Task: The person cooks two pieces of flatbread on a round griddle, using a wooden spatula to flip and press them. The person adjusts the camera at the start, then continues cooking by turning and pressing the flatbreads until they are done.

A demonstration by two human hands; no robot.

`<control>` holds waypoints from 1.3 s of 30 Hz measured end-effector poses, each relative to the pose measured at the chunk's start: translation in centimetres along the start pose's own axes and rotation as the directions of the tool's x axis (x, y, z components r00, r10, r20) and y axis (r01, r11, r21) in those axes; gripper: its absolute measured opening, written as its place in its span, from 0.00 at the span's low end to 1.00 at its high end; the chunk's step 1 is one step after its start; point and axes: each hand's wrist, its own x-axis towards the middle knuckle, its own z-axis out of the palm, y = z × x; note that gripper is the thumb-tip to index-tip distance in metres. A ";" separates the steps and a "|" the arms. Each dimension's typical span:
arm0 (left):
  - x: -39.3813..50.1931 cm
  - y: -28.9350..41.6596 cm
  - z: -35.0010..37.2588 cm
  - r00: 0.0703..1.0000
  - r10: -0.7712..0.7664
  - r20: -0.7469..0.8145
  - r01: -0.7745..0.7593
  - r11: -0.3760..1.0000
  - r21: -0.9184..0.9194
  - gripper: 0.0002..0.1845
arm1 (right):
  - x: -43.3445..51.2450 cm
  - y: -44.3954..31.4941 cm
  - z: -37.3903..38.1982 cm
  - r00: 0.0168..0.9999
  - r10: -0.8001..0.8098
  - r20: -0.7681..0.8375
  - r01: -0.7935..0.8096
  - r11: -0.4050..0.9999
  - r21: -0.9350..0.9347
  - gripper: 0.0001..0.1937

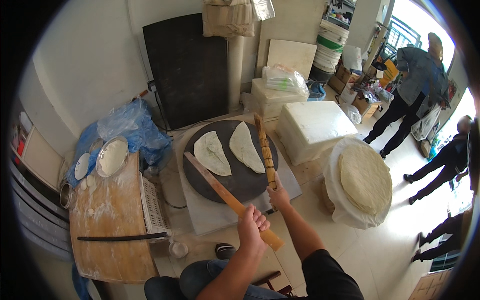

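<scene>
My left hand (253, 224) is wrapped around a long flat wooden spatula (221, 189). Its far end reaches over the left side of a round black griddle (240, 183), close by a folded half-moon flatbread (213, 153). In my right hand (279, 194) is a bound straw brush (265, 148), which slants away over the griddle's right edge. Beside the brush lies a second half-moon flatbread (245, 148). Both flatbreads are pale with green showing through; whether the spatula touches the left one, I cannot tell.
A floured wooden board (108, 258) at left bears a black rod (122, 237) and a bowl of flour (112, 157). On the right stand a white foam box (317, 120) and a cloth-covered basket with stacked flatbreads (365, 176). People (416, 82) stand at far right.
</scene>
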 end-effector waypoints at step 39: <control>0.0 4.2 -1.6 0.956 0.289 -0.057 -0.291 0.956 -0.030 0.13 | -6.4 -1.4 14.4 0.727 -0.628 0.278 0.670 0.738 -0.082 0.29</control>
